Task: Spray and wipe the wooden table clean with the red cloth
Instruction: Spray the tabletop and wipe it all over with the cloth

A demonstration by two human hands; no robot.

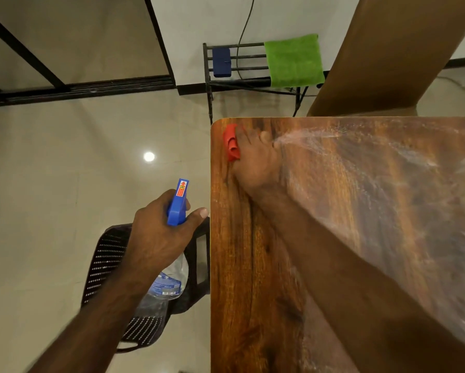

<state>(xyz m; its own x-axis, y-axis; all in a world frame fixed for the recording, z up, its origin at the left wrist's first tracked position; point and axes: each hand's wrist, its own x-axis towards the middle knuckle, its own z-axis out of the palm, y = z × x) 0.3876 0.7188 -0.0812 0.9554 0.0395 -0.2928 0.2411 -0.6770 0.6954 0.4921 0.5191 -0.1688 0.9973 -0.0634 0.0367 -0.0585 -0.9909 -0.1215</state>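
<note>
Both hands are busy. The right hand (255, 160) lies fairly flat, pressing the red cloth (231, 142) near the far left corner of the wooden table (253, 292). The left hand (158, 232) grips a clear spray bottle (169, 286) under its blue trigger head (178, 208), beside the table edge. The bottle's blue label and the trigger's orange sticker are too small to read.

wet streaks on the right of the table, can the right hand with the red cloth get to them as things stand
Probably yes. The right hand presses the red cloth near the far left corner of the wooden table, and nothing stands on the wood between it and the wet streaks.
</note>
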